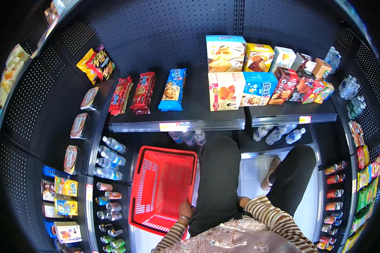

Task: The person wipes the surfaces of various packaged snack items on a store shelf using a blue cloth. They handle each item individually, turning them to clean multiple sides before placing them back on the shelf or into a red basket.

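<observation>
My left hand (186, 210) grips the right rim of a red plastic shopping basket (174, 167). Nothing lies inside the basket, which stands beside my bent leg on the floor. My right hand (243, 201) rests against my thigh, its fingers mostly hidden, so its grip does not show. Before me on the shelf (196, 112) lie a blue cookie packet (174, 90) and red cookie packets (144, 92). To their right, several biscuit boxes (227, 91) stand in two rows.
Water bottles (199, 137) stand on the low shelf ahead. More bottles (110, 158) and drink cans (114, 207) line the left lower shelf. Cans (334, 193) and snack bags (367, 193) fill the right side. Boxed tubs (79, 125) sit on the left shelf, whose edge (90, 189) juts out.
</observation>
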Available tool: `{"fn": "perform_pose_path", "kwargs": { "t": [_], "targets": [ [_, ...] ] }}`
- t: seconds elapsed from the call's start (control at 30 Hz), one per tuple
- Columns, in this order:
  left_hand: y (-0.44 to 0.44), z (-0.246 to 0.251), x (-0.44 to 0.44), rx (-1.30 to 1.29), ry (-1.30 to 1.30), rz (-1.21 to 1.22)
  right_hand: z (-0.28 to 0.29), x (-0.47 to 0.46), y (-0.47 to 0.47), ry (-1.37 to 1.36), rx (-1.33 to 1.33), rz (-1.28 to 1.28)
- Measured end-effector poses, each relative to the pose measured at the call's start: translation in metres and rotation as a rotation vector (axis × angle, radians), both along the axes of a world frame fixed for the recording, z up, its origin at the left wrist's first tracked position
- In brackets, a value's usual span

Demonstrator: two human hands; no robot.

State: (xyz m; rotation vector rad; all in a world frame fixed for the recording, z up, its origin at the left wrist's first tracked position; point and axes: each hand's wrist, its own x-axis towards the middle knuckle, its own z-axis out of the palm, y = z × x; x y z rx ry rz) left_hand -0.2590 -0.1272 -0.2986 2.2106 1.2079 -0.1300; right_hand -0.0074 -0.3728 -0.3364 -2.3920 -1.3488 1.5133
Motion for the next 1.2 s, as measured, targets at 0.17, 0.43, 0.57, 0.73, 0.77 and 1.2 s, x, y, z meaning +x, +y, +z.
{"fn": "perform_pose_path", "kwargs": {
  "t": [0.17,0.43,0.57,0.73,0.77,1.2],
  "targets": [
    [-0.01,0.01,0.02,-0.012,-0.018,-0.016,-0.008,0.006,-0.023,0.013,0.032,-0.033],
    [-0.02,0.019,0.046,-0.019,0.015,0.007,-0.015,0.009,-0.043,0.026,0.099,-0.08],
    [-0.019,0.025,0.054,-0.023,-0.043,0.016,-0.019,0.009,-0.047,0.016,0.149,-0.104],
    [-0.018,0.021,0.054,-0.003,0.025,0.001,-0.022,0.013,-0.044,0.021,0.136,-0.078],
    [-0.019,0.023,0.055,-0.015,0.041,0.011,-0.033,0.014,-0.048,0.027,0.15,-0.07],
    [0.095,0.216,0.155,-0.055,-0.848,0.038,0.254,0.139,0.044,-0.146,0.545,-0.12]
  ]
}}
